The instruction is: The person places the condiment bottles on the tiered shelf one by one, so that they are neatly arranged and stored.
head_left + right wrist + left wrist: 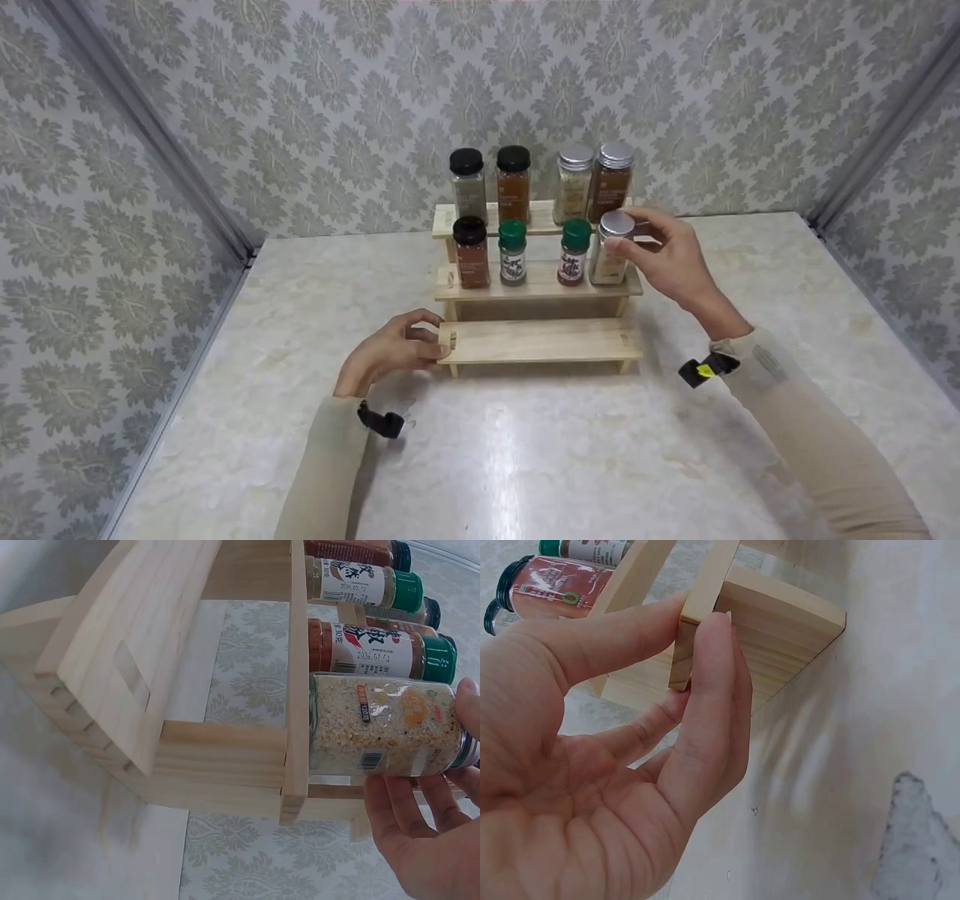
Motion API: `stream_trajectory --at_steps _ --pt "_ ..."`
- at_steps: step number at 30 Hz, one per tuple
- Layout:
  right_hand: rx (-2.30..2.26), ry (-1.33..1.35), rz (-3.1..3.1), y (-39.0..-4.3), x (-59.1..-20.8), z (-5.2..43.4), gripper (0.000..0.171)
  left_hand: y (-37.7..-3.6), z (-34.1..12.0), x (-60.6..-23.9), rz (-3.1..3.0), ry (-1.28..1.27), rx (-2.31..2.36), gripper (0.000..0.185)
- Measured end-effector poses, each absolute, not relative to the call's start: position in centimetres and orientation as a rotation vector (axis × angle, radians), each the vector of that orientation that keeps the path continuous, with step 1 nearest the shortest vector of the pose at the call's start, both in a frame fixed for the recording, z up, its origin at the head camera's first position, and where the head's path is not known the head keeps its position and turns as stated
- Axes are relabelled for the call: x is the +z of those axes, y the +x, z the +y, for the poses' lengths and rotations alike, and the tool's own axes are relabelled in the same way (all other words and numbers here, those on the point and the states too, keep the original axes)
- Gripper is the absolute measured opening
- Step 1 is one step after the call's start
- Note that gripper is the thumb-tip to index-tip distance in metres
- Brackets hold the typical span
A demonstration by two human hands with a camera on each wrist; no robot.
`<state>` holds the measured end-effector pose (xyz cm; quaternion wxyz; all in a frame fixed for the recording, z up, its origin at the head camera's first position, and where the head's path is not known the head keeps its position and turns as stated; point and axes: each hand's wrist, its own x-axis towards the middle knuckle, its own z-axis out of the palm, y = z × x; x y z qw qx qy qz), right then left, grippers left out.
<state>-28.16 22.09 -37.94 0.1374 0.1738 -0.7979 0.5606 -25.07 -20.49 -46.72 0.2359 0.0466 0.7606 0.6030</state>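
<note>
A three-tier wooden rack (540, 341) stands on the table. My left hand (394, 345) pinches the left end of its lowest shelf between thumb and fingers; the left wrist view shows the grip on the shelf edge (697, 604). At the right end of the middle shelf, my right hand (671, 259) holds a silver-lidded spice jar (609, 262) near its top. Pale granules fill this jar (382, 727), whose base meets the shelf. Beside it stands a green-capped spice bottle (574, 251).
Left on the middle shelf are another green-capped bottle (513, 251) and a black-lidded jar (472, 251). The top shelf carries two black-lidded jars (514, 184) and two silver-lidded jars (574, 184). Patterned wall panels (337, 112) enclose the marbled table (315, 285).
</note>
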Motion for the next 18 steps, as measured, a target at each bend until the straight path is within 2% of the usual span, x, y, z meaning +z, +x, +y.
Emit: stream_trajectory --at_steps 18 --pt "1.649 0.490 -2.337 -28.26 -38.24 21.92 0.051 -25.31 -20.95 -46.83 2.051 0.113 1.650 0.050"
